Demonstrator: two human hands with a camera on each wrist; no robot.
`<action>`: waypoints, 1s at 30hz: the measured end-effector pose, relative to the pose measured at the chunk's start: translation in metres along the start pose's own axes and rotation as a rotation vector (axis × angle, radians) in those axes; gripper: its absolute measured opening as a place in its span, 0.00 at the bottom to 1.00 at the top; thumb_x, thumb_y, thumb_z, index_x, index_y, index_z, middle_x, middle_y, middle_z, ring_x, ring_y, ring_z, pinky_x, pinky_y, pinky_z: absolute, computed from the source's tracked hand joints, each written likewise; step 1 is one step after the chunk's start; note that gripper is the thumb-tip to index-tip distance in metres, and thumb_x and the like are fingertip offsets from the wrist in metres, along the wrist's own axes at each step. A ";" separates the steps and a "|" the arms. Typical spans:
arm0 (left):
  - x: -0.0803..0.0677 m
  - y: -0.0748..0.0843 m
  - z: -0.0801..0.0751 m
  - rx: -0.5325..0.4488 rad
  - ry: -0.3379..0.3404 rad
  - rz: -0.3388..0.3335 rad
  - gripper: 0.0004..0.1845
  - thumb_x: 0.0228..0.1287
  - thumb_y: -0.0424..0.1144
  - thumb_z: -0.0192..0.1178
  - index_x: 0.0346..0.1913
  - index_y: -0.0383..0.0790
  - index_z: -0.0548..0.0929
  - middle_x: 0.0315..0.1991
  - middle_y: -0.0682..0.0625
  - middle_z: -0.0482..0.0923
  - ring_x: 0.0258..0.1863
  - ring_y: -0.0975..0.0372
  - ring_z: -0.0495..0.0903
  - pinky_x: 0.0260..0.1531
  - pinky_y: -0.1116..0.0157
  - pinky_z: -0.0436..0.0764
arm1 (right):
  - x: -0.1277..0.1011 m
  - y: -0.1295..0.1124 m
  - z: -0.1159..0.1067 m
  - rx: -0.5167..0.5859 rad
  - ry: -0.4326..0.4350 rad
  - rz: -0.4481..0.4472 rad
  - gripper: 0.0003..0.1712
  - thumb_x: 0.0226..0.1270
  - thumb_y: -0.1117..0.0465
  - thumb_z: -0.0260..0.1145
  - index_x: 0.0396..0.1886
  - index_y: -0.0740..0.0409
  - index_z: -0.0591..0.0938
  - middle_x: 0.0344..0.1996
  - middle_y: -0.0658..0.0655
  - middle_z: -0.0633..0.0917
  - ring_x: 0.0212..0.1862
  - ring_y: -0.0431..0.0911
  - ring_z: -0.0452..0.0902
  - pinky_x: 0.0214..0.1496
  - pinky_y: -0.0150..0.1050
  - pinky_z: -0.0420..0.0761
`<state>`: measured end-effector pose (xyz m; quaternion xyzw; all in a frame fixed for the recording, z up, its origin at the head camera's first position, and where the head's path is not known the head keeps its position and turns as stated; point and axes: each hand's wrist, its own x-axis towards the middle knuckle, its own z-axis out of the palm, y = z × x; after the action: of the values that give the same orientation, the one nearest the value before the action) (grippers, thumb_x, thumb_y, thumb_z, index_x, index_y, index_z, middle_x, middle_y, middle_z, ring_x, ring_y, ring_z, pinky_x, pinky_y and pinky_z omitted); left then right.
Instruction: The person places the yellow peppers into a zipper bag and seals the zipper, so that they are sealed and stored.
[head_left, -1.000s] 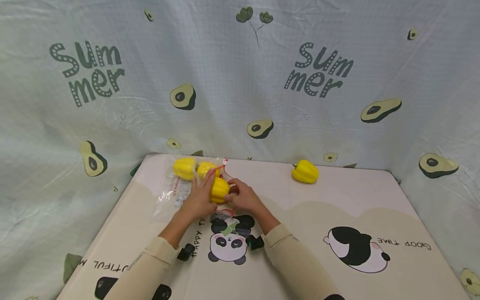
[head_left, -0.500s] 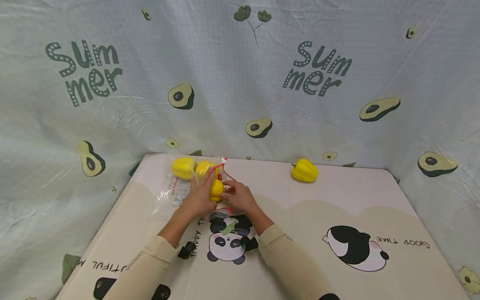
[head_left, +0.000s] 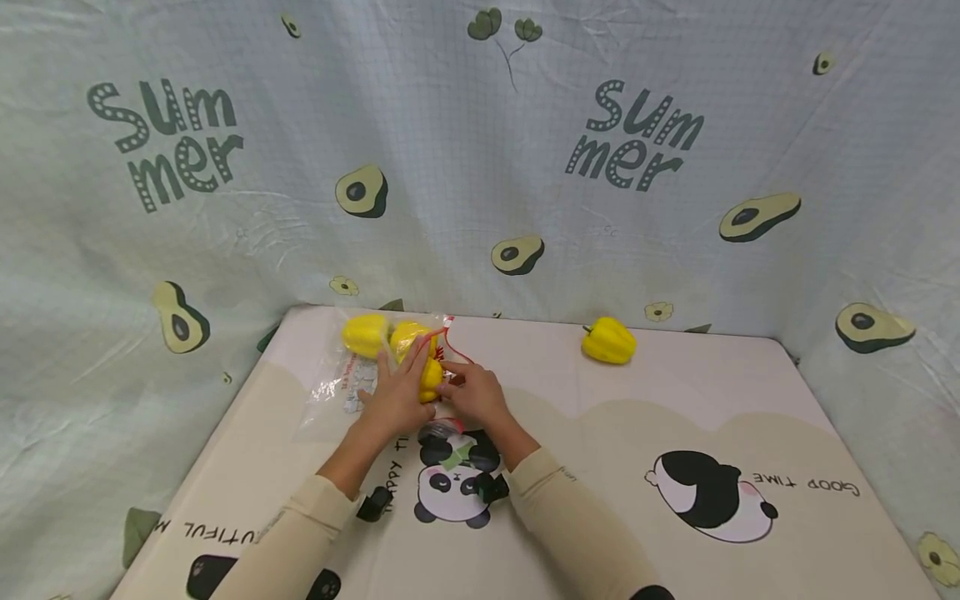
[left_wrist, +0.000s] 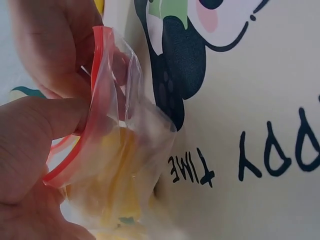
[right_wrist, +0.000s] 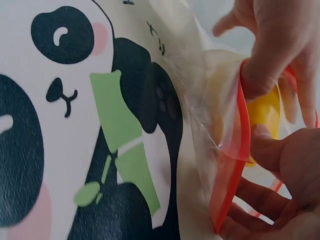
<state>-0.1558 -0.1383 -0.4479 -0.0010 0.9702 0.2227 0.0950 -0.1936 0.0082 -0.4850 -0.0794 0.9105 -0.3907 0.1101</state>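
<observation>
A clear zip bag (head_left: 324, 404) with a red strip at its mouth lies at the back left of the table. Two yellow bell peppers (head_left: 365, 336) show inside it. My left hand (head_left: 393, 400) holds the bag's mouth, its thumb at the red strip (left_wrist: 70, 160) in the left wrist view. Another yellow bell pepper (head_left: 431, 381) sits in the opening between both hands. From the right, my right hand (head_left: 477, 396) holds that pepper; in the right wrist view its thumb rests on the yellow skin (right_wrist: 265, 115), with other fingers behind the strip.
One more yellow bell pepper (head_left: 609, 341) lies by itself at the table's back edge, right of the bag. The table cover (head_left: 570, 517) has panda prints. A printed cloth (head_left: 450, 150) hangs behind and on both sides.
My right hand has moved left, carrying the bell pepper further into the bag's mouth, where less of it shows. My left hand has stayed nearly in place. The lone pepper has not moved.
</observation>
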 end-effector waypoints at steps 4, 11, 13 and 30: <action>0.000 -0.001 0.002 0.034 0.024 0.006 0.58 0.57 0.37 0.70 0.86 0.52 0.46 0.88 0.53 0.37 0.84 0.34 0.25 0.62 0.13 0.43 | 0.000 -0.003 0.004 -0.063 0.019 -0.021 0.30 0.73 0.46 0.69 0.72 0.43 0.79 0.52 0.55 0.91 0.54 0.53 0.83 0.59 0.50 0.84; 0.001 -0.001 0.003 0.063 0.047 0.034 0.58 0.56 0.39 0.70 0.86 0.50 0.47 0.88 0.52 0.38 0.84 0.35 0.23 0.67 0.16 0.39 | -0.001 -0.004 0.003 -0.078 0.025 -0.024 0.30 0.72 0.49 0.70 0.72 0.43 0.79 0.52 0.56 0.90 0.51 0.52 0.84 0.55 0.47 0.86; 0.001 -0.001 0.003 0.064 0.048 0.037 0.58 0.56 0.40 0.70 0.86 0.51 0.47 0.88 0.52 0.38 0.84 0.35 0.23 0.68 0.17 0.38 | -0.001 -0.005 0.003 -0.075 0.028 -0.022 0.29 0.72 0.50 0.70 0.72 0.43 0.79 0.51 0.56 0.90 0.51 0.52 0.84 0.54 0.46 0.86; -0.001 -0.008 0.001 0.099 0.056 0.106 0.56 0.59 0.43 0.68 0.86 0.48 0.46 0.88 0.51 0.39 0.84 0.37 0.24 0.74 0.22 0.37 | -0.001 -0.012 0.007 -0.172 0.063 0.007 0.27 0.73 0.44 0.68 0.70 0.42 0.81 0.49 0.52 0.92 0.47 0.49 0.84 0.51 0.42 0.85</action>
<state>-0.1540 -0.1451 -0.4520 0.0487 0.9810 0.1792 0.0558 -0.1901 -0.0047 -0.4810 -0.0731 0.9440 -0.3128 0.0756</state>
